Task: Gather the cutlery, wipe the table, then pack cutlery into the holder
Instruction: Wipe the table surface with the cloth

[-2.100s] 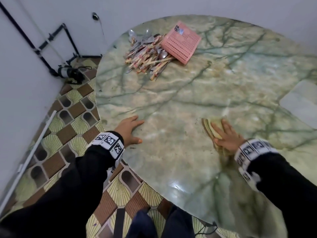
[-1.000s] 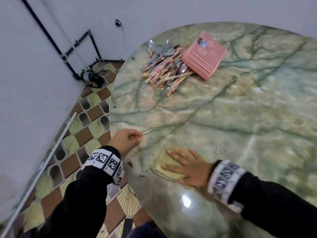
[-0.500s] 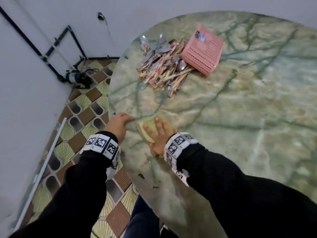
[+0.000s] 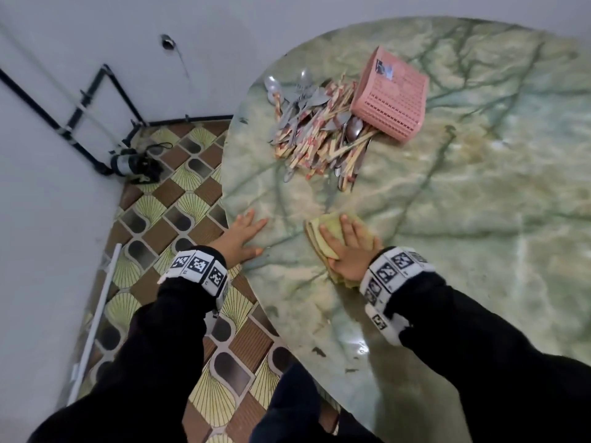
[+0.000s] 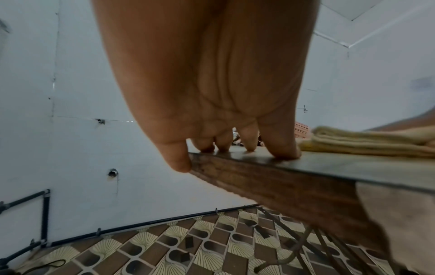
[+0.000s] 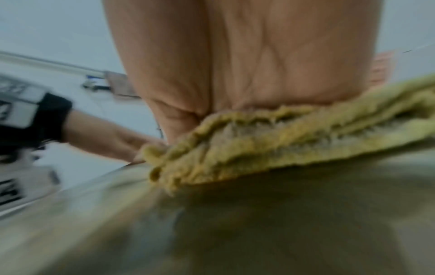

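Head view shows the folded yellow cloth [image 4: 323, 235] flat on the marble table [image 4: 447, 219], near its left edge, under the right hand [image 4: 350, 251], fingers straight, pressing. It looks soft and limp, best driven by a flat palm. Beyond lie the heaped cutlery [image 4: 316, 132] and tipped pink holder [image 4: 391, 97]. Left hand [image 4: 240, 238] rests open; only its wrist view shows the thumb over the rim. Right wrist view is blurred.

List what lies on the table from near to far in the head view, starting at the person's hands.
right hand pressing the yellow cloth → cutlery pile → pink holder lying on its side
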